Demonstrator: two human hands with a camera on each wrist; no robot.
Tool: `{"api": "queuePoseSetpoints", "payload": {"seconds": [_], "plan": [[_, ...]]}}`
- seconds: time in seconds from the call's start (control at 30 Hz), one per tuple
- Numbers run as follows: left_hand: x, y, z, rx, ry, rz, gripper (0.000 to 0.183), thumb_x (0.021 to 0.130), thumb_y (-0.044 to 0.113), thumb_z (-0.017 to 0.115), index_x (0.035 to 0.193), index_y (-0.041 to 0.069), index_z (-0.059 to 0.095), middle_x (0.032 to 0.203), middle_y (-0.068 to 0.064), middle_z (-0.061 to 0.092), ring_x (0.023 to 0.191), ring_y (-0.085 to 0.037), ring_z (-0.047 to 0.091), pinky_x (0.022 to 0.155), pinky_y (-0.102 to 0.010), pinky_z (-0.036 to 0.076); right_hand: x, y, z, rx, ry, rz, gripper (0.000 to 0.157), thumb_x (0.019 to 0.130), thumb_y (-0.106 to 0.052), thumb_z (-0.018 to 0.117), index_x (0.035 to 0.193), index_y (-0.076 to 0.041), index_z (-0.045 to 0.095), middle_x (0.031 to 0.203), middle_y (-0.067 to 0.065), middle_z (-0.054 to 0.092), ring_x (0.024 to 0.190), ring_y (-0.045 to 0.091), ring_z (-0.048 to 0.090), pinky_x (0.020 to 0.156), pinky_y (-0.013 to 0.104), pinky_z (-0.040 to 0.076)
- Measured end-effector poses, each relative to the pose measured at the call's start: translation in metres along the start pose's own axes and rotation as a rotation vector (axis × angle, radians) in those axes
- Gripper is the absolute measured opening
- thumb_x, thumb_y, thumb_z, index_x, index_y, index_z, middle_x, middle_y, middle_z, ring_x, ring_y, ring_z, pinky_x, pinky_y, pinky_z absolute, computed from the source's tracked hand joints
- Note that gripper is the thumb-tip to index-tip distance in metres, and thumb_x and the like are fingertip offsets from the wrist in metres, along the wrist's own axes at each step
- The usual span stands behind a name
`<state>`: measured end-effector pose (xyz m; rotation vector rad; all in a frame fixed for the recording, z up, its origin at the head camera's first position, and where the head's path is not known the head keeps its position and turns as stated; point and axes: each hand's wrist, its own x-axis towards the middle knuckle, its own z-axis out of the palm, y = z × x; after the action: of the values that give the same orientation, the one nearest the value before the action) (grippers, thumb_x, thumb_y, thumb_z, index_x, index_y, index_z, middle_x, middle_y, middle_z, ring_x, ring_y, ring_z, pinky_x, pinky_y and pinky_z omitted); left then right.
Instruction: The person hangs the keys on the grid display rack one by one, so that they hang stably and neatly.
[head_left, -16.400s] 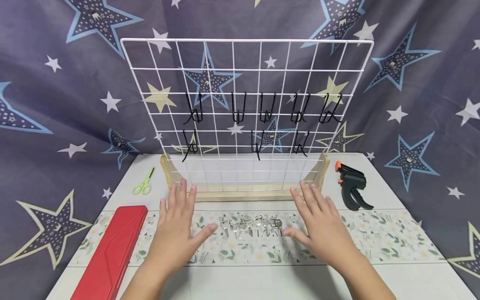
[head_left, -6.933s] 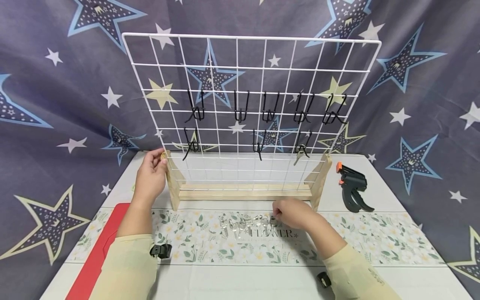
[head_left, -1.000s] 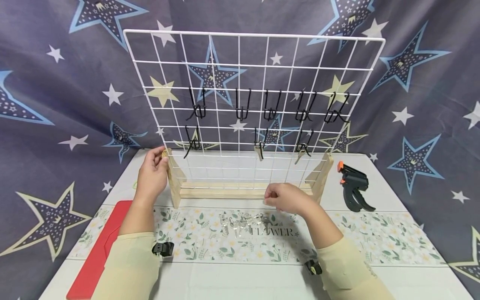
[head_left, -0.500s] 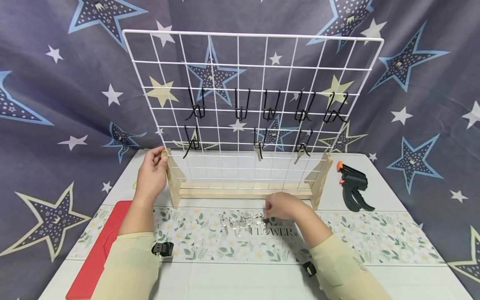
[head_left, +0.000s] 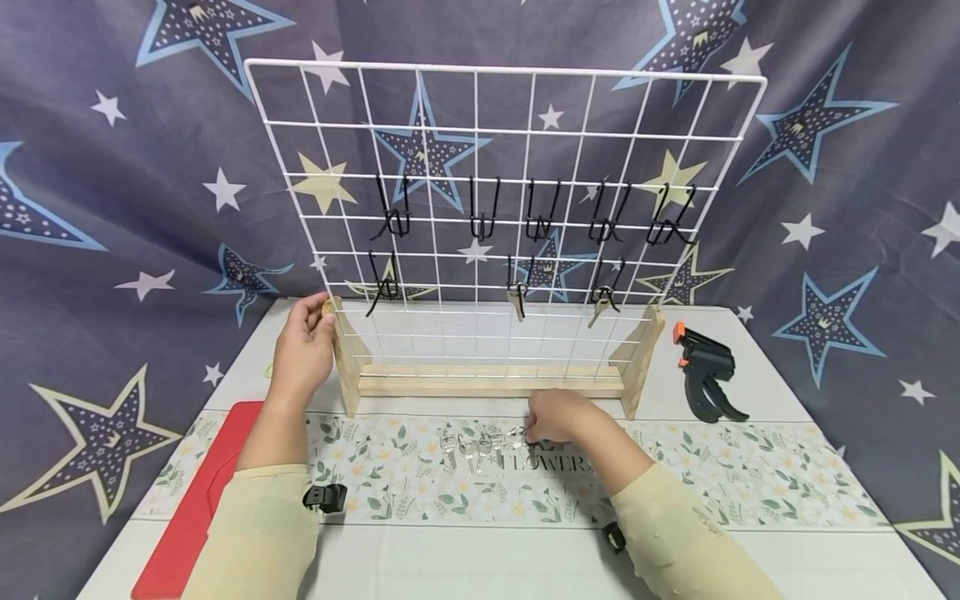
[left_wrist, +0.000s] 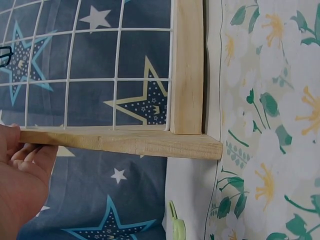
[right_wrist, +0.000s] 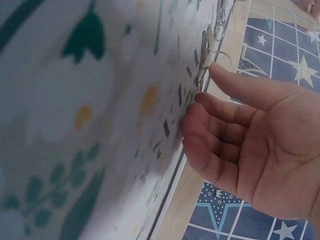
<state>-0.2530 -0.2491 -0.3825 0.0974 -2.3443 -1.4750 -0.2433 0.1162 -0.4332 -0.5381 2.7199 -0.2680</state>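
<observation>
My left hand (head_left: 303,346) grips the upper end of the wooden side panel (left_wrist: 145,145) of a white wire grid rack (head_left: 504,132). At the right end of a group of keys (head_left: 467,450) on the flowered strip, my right hand (head_left: 558,417) has its fingers curled. In the right wrist view, its thumb and index finger pinch a key (right_wrist: 204,50) with a ring; the fingertips hide part of it. Black hooks (head_left: 482,223) hang in two rows on the grid. One key (head_left: 517,305) hangs on the lower middle hook, another key (head_left: 599,312) on the lower right one.
A red case (head_left: 198,500) lies at the left, partly under the left forearm. Green scissors (left_wrist: 177,225) lie beside the rack, mostly hidden in the head view. A black tagging gun with orange tips (head_left: 707,371) lies right of the rack. Star-patterned cloth hangs behind.
My right hand has lowered from before the rack's base onto the keys. Two keys have come onto the lower hooks since the earliest frame. My left hand holds still on the side panel.
</observation>
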Motion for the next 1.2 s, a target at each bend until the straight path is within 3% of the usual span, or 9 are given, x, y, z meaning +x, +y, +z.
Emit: {"api": "queuePoseSetpoints", "payload": {"seconds": [0.27, 0.57, 0.8, 1.2], "plan": [[0.001, -0.001, 0.000, -0.007, -0.001, -0.004, 0.042, 0.106, 0.021, 0.039, 0.147, 0.009, 0.037, 0.150, -0.013, 0.045, 0.138, -0.022, 0.044, 0.115, -0.035, 0.039, 0.002, -0.003, 0.001, -0.045, 0.008, -0.014, 0.021, 0.078, -0.029, 0.081, 0.078, -0.015, 0.065, 0.076, -0.003, 0.064, 0.066, 0.016, 0.056, 0.069, 0.035, 0.054], [0.000, 0.000, -0.001, -0.009, 0.001, -0.009, 0.042, 0.106, 0.021, 0.040, 0.147, 0.010, 0.038, 0.149, -0.012, 0.047, 0.136, -0.021, 0.045, 0.114, -0.034, 0.040, 0.002, -0.002, 0.000, -0.003, -0.012, -0.040, 0.016, 0.085, -0.018, 0.071, 0.073, -0.014, 0.061, 0.068, -0.001, 0.058, 0.057, 0.015, 0.051, 0.053, 0.029, 0.046], [-0.001, 0.001, -0.001, -0.014, -0.005, -0.005, 0.043, 0.106, 0.021, 0.040, 0.147, 0.009, 0.038, 0.149, -0.013, 0.046, 0.137, -0.021, 0.045, 0.114, -0.035, 0.040, -0.003, 0.000, -0.006, 0.035, -0.021, -0.051, 0.008, 0.087, -0.017, 0.069, 0.081, -0.014, 0.065, 0.075, -0.003, 0.061, 0.063, 0.015, 0.055, 0.056, 0.029, 0.048], [0.000, 0.001, 0.000, -0.009, 0.003, -0.007, 0.042, 0.106, 0.021, 0.041, 0.146, 0.010, 0.039, 0.149, -0.013, 0.047, 0.136, -0.020, 0.045, 0.114, -0.033, 0.040, -0.015, -0.005, -0.026, 0.022, 0.071, -0.134, 0.019, 0.090, -0.015, 0.063, 0.074, -0.017, 0.055, 0.067, -0.004, 0.053, 0.060, 0.014, 0.046, 0.058, 0.028, 0.040]]}}
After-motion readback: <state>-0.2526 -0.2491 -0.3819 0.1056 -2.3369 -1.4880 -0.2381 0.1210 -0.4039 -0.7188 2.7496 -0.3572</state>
